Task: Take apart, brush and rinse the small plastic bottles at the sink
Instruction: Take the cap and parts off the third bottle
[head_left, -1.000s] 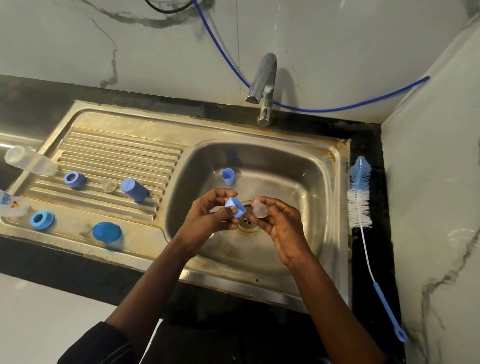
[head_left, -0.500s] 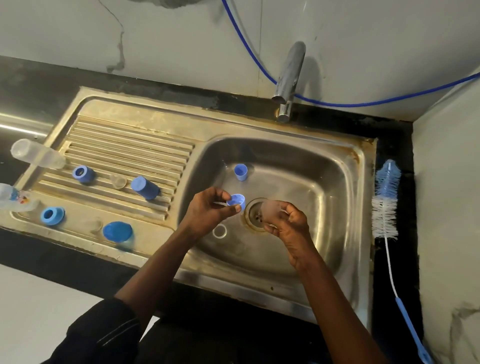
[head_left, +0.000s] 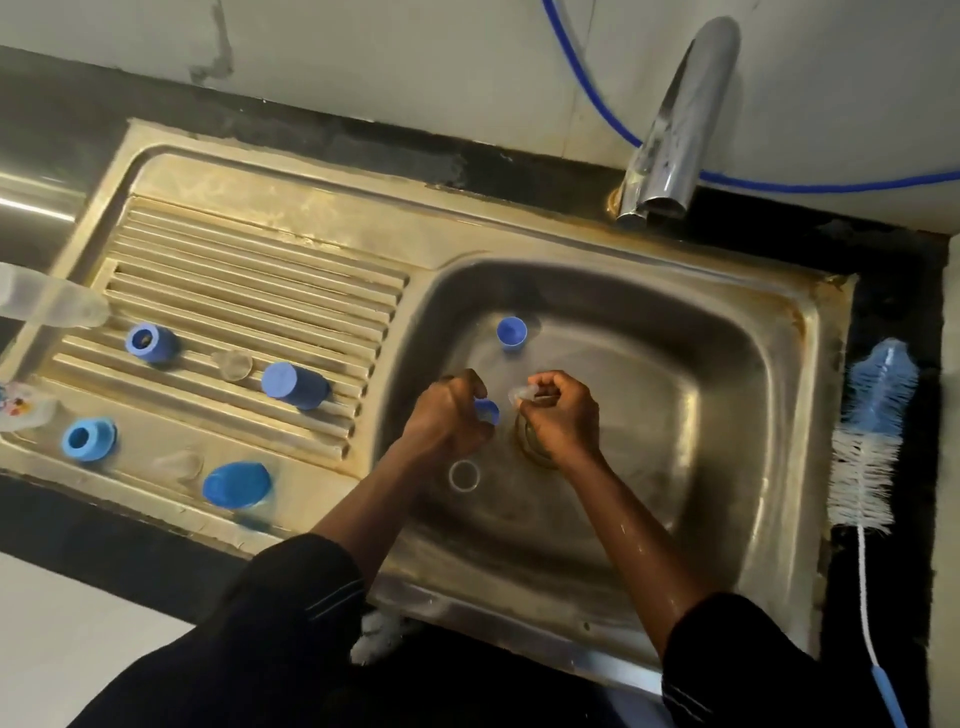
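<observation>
Both hands are low over the steel sink basin (head_left: 727, 415), near the drain. My left hand (head_left: 449, 415) grips a small blue cap (head_left: 488, 410). My right hand (head_left: 563, 415) pinches a small clear plastic piece (head_left: 519, 396) just right of that cap. On the basin floor stand another blue cap (head_left: 511, 332) and a clear ring (head_left: 464, 475). On the draining board lie several blue caps and collars (head_left: 294, 385), a small clear disc (head_left: 235, 365) and two clear bottles (head_left: 49, 304) at the left edge.
A chrome tap (head_left: 675, 124) stands behind the basin, no water seen running. A blue and white bottle brush (head_left: 867, 447) lies on the black counter to the right. A blue hose (head_left: 587, 83) runs along the wall.
The camera has come closer and swung left. My hands have dropped lower into the basin and drawn together. The left keeps the blue cap, the right keeps the clear piece.
</observation>
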